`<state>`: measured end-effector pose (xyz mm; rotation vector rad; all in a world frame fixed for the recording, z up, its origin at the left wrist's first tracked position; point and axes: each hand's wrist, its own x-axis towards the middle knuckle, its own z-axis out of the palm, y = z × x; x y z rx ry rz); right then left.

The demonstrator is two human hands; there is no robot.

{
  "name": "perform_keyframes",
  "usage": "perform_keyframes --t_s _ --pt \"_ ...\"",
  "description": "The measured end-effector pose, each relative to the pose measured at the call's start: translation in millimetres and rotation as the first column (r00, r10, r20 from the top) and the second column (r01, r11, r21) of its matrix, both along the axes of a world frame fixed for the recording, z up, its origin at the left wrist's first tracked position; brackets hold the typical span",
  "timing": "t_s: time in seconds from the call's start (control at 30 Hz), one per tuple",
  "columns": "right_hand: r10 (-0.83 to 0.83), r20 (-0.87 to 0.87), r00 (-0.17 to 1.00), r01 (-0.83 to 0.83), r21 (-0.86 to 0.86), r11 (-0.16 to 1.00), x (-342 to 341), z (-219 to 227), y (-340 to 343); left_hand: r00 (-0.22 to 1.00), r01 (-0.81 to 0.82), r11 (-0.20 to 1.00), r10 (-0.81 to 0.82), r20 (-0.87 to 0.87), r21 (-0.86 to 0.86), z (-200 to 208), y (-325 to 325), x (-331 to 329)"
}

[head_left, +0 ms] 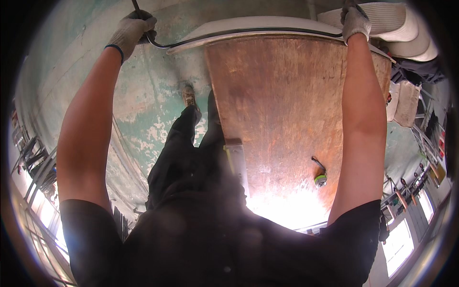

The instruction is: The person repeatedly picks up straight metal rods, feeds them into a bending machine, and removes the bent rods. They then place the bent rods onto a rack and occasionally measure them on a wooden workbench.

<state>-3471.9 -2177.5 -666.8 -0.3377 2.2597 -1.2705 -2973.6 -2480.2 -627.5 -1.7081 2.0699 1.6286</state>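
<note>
A long, dark flexible strip (248, 30) runs along the far edge of the brown wooden table (282, 95). My left hand (131, 32), in a whitish glove with dark fingers, is closed round the strip beyond the table's left corner. Below that hand the strip bends in a curve, and a length of it sticks up above. At the far right my right hand (356, 23), gloved too, is closed where the strip reaches it; its fingertips are partly hidden. Just behind the strip lies a long white curved panel (253, 22).
Rolled white ribbed sheets (392, 26) stand at the far right, with dark cloth (418, 71) below them. On the table's near right lies a small green and black tool (320, 180) with a strap. Worn green floor (148, 129) lies left. Racks (406, 198) stand at the right.
</note>
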Motion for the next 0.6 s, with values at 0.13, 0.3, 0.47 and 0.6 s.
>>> perform_keyframes --t_s 0.13,0.3,0.47,0.6 --pt "0.006 0.136 0.991 0.042 -0.349 0.936 47.2 42.0 7.9 0.999 -0.037 0.999 0.038 -0.035 0.035 -5.1 1.6 2.7" --pt "-0.13 0.202 0.971 0.205 -0.412 0.888 33.1 33.2 5.6 0.998 -0.056 0.998 0.057 -0.023 0.037 1.4 9.9 -4.9" --pt "-0.309 0.117 0.944 0.33 -0.312 0.891 -22.1 -35.4 3.9 0.998 -0.057 0.998 0.056 0.027 0.037 5.2 12.9 -10.6" --pt "-0.306 0.101 0.947 0.322 -0.305 0.896 -16.6 -32.5 1.6 0.997 -0.057 0.998 0.055 0.061 0.033 7.1 14.3 -12.8"
